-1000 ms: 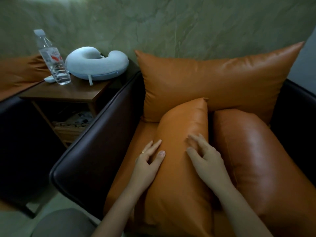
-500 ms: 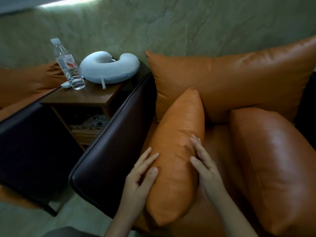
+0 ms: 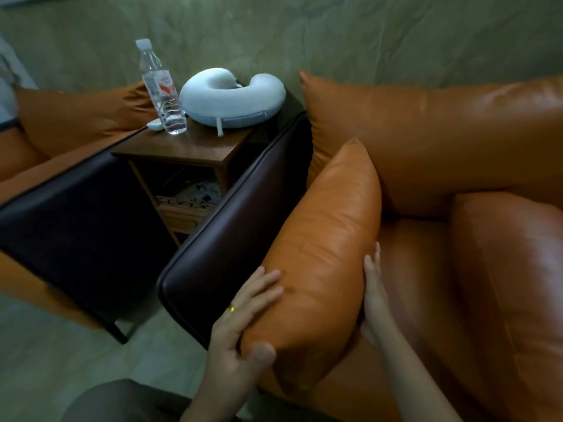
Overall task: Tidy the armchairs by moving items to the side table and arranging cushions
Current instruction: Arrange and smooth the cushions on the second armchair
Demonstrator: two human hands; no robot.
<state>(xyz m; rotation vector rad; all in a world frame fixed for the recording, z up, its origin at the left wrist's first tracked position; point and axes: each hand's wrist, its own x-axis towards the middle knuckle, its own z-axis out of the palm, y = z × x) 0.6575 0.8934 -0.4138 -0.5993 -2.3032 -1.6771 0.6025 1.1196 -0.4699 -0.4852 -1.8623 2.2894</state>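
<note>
An orange leather cushion (image 3: 326,248) stands on edge against the dark left arm (image 3: 231,226) of the right armchair. My left hand (image 3: 243,324), with a gold ring, grips its near lower corner, thumb in front. My right hand (image 3: 373,293) lies flat against its right side, fingers straight. A second orange cushion (image 3: 511,284) leans at the right of the seat, and a large back cushion (image 3: 435,132) stands behind. The wooden side table (image 3: 195,150) holds a water bottle (image 3: 161,89), a pale blue neck pillow (image 3: 231,99) and a small white object (image 3: 155,124).
A second armchair (image 3: 61,190) with an orange cushion stands left of the side table. The table's lower shelf holds a patterned item in a wooden tray (image 3: 189,202). A green marbled wall runs behind. Pale floor lies at the lower left, and my knee shows at the bottom.
The cushion has gone from lying in the middle of the seat to standing against the left arm. My left hand has taken its lower corner; my right hand has slid to its right side.
</note>
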